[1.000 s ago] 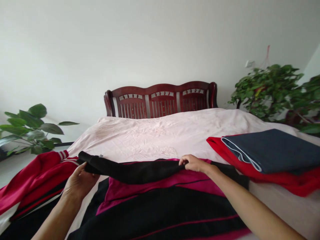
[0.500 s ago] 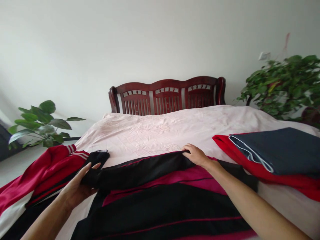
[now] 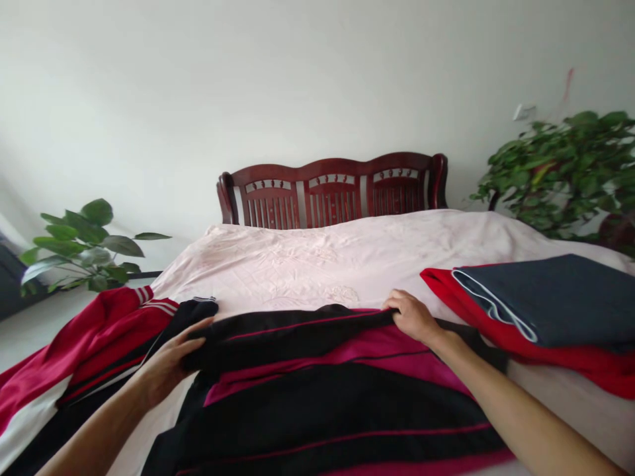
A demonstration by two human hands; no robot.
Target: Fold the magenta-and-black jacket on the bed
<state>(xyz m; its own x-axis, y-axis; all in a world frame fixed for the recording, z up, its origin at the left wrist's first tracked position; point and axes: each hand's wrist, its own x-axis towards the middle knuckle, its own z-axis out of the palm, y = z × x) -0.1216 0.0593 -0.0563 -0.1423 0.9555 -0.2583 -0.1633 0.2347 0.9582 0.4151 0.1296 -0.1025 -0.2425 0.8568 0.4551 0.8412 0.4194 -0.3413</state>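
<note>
We are looking over a person's two bare hands at a bed under a pale pink sheet (image 3: 297, 264). Spread across its near part is a black and magenta garment (image 3: 342, 410), wide enough to run off the bottom of the view.

Our right hand (image 3: 411, 317) pinches its far edge, fingers curled over the cloth. Our left hand (image 3: 166, 370) is at the left end of the same long black band; its upper fingers stretch along the fabric, but the others are hidden, so we cannot tell how firmly it grips. With the hands set well apart, the band lies nearly straight between them, which probably helps keep it smooth.

To our left lies a red jacket (image 3: 104, 337) with white-striped cuffs, just beside the left hand. To our right, a navy folded cloth (image 3: 560, 297) rests on a red cloth (image 3: 595, 370); stacked at the side, they seem to leave the middle for the spread garment. Behind stands a dark wooden headboard (image 3: 337, 192).
</note>
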